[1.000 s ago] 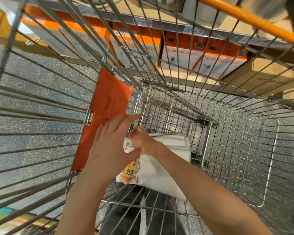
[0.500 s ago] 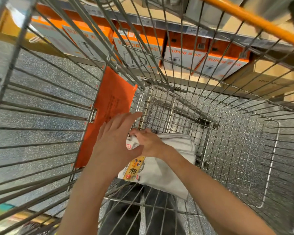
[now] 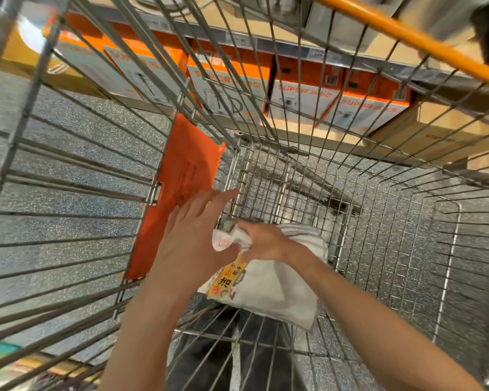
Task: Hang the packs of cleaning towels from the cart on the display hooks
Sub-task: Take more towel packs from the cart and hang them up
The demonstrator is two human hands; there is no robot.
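Note:
Both my arms reach down into a wire shopping cart (image 3: pixel 384 249). A pack of white cleaning towels (image 3: pixel 271 283) with a yellow label lies in the cart's near corner. My right hand (image 3: pixel 261 241) grips the crumpled top of the pack's plastic wrapping. My left hand (image 3: pixel 192 241) is beside it with the fingers stretched out straight, and its thumb touches the wrapping. More white towels show under my right wrist. No display hooks are in view.
An orange plastic flap (image 3: pixel 184 190) hangs on the cart's left wall. The cart's orange handle bar (image 3: pixel 407 38) crosses the top right. Beyond the wires, orange and white boxes (image 3: pixel 302 91) stand on a low shelf above a speckled grey floor (image 3: pixel 68 153).
The view has shifted slightly. My right hand has bunched the pack's top a little higher, and my left hand's fingers have spread wider beside it.

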